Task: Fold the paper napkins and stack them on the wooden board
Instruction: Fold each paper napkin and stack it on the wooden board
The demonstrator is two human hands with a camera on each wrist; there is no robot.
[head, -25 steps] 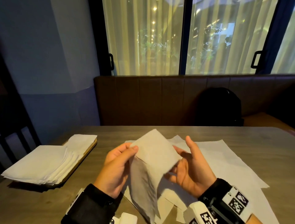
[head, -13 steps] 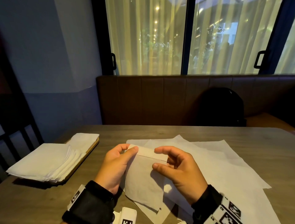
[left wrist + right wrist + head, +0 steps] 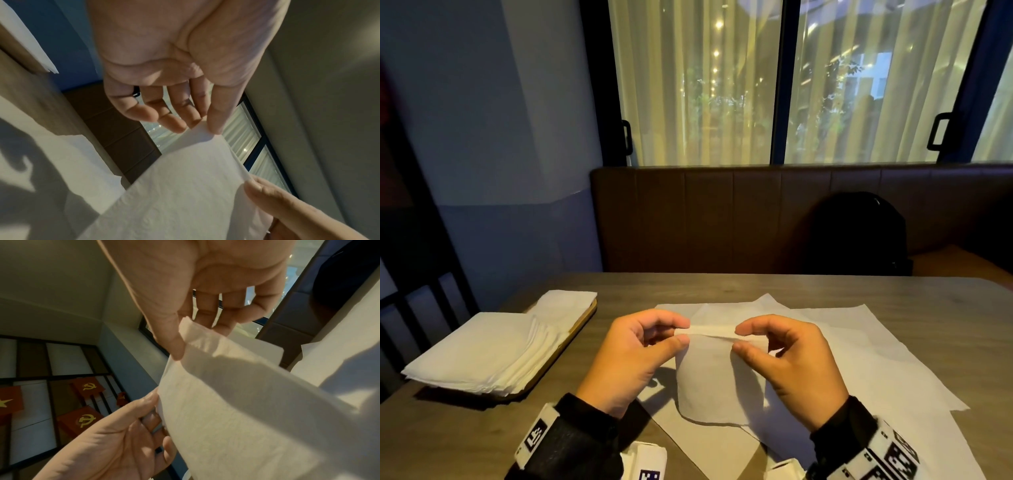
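Observation:
Both hands hold one white paper napkin (image 3: 714, 377) up above the table, doubled over so its top edge is a fold. My left hand (image 3: 683, 331) pinches the left end of that fold between thumb and fingers. My right hand (image 3: 736, 339) pinches the right end. The napkin (image 3: 185, 194) hangs down from the left hand (image 3: 202, 128) in the left wrist view. The right wrist view has the right hand (image 3: 185, 340) pinching the napkin (image 3: 236, 410) at its corner. A stack of folded napkins (image 3: 493, 346) lies on the wooden board (image 3: 585, 317) at the left.
Several unfolded napkins (image 3: 859, 353) lie spread on the wooden table (image 3: 722, 286) under and right of my hands. A brown bench (image 3: 722, 219) runs behind the table with a dark bag (image 3: 859, 233) on it. A dark chair (image 3: 414, 291) stands at the far left.
The napkin's upper half came down toward me, from a raised flap to a narrow folded edge. My right hand went from an open palm to pinching the fold's right end.

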